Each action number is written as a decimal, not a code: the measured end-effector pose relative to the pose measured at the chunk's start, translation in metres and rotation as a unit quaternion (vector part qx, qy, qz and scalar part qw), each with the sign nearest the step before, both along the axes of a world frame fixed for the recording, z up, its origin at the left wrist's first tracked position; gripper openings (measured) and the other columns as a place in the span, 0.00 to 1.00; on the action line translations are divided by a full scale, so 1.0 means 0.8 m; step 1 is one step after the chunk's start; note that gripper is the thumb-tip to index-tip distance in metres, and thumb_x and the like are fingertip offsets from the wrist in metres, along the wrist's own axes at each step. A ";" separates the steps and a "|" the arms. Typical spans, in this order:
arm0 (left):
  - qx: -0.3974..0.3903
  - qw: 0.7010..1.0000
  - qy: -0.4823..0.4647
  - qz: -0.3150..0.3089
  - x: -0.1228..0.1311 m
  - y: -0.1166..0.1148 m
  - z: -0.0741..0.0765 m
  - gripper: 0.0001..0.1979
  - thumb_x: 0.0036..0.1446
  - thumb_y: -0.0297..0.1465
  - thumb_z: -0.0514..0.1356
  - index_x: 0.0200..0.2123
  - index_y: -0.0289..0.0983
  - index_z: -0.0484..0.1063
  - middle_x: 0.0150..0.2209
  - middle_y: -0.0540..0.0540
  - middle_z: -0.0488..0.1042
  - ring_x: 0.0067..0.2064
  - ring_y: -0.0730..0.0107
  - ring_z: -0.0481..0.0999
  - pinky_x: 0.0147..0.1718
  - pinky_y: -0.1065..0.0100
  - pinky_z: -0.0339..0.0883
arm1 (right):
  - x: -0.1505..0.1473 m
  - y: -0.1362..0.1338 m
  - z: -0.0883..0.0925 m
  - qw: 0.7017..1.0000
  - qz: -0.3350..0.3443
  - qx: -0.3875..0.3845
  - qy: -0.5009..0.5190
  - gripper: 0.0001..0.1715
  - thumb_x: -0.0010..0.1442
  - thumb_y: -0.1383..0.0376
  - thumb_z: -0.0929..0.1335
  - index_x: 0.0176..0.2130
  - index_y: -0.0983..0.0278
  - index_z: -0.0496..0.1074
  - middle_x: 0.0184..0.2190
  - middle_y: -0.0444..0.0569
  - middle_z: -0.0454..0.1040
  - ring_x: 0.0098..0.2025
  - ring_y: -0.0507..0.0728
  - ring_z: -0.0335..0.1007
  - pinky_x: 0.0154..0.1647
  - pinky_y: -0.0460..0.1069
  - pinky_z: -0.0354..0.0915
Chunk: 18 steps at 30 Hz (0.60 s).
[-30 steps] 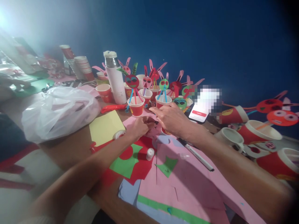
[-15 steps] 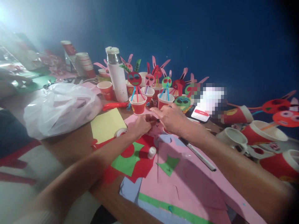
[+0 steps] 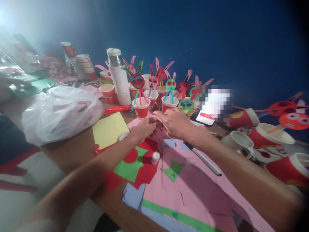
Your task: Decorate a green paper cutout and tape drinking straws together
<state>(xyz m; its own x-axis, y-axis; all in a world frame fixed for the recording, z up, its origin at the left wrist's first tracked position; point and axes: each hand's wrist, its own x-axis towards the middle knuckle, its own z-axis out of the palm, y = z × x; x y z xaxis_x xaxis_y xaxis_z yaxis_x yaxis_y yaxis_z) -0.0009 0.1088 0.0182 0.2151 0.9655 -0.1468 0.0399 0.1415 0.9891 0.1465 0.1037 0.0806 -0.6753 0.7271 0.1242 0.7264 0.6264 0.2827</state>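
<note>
My left hand [image 3: 146, 129] and my right hand [image 3: 175, 120] meet low over the table, just in front of the red paper cups [image 3: 141, 111]. Fingers of both are curled together around something small that they mostly hide. Pink paper [image 3: 160, 132] shows beneath them, and I cannot tell whether it is held. Nearer to me are a small white cap [image 3: 155, 157], a green paper scrap [image 3: 174, 171] and a green sheet [image 3: 130, 169] with a red round piece on it. A white marker [image 3: 206, 161] lies under my right forearm on pink sheets [image 3: 193, 190].
Straws with paper animal faces stand in cups along the back. A white flask [image 3: 120, 83] rises behind a plastic bag [image 3: 62, 112]. Yellow paper [image 3: 109, 129] lies left, a phone [image 3: 205, 117] and a mug [image 3: 238, 141] right. Another person's hand [image 3: 18, 84] is far left.
The whole view has shifted slightly, so things sit a little further left. My hands stay together in the same place, with only small finger movement.
</note>
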 end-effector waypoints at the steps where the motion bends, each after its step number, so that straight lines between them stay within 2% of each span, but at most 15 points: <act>1: -0.002 1.000 0.000 0.001 0.000 0.000 0.000 0.02 0.47 0.25 0.60 0.24 0.36 0.70 0.16 0.55 0.65 0.16 0.79 0.63 0.15 0.77 0.55 | 0.000 0.000 -0.001 1.000 0.001 0.001 -0.001 0.25 0.58 0.72 0.62 0.56 0.68 0.61 0.33 0.54 0.76 0.37 0.61 0.69 0.36 0.51 0.47; 18: -0.015 1.000 -0.019 -0.005 0.001 -0.002 0.001 0.03 0.46 0.25 0.57 0.23 0.35 0.70 0.19 0.53 0.67 0.17 0.79 0.64 0.14 0.77 0.55 | -0.002 -0.002 0.000 1.000 -0.009 0.002 -0.013 0.26 0.59 0.72 0.60 0.57 0.68 0.60 0.34 0.55 0.77 0.37 0.62 0.70 0.36 0.51 0.48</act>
